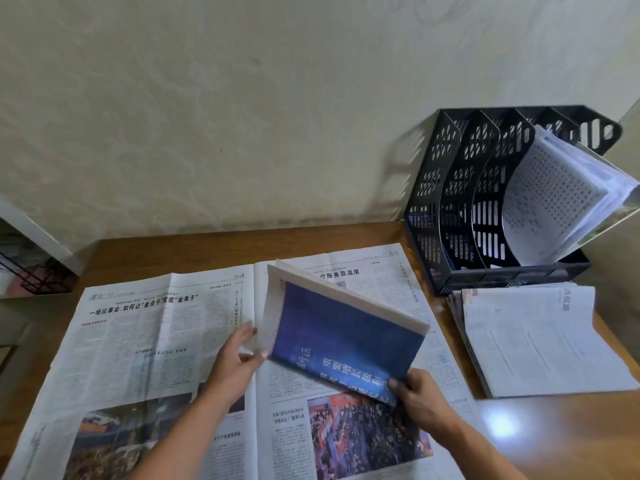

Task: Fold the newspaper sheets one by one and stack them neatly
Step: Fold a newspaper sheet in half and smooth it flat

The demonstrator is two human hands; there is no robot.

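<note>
A folded newspaper sheet with a dark blue printed face is held tilted above the table between both hands. My left hand grips its near left corner, thumb on the blue face. My right hand pinches its near right corner. Under it an open newspaper spread lies flat across the wooden table. A stack of folded newspaper sheets rests on the table to the right.
A black mesh file rack stands at the back right against the wall, with white papers leaning in its right slot. A black wire frame sits off the table's left edge.
</note>
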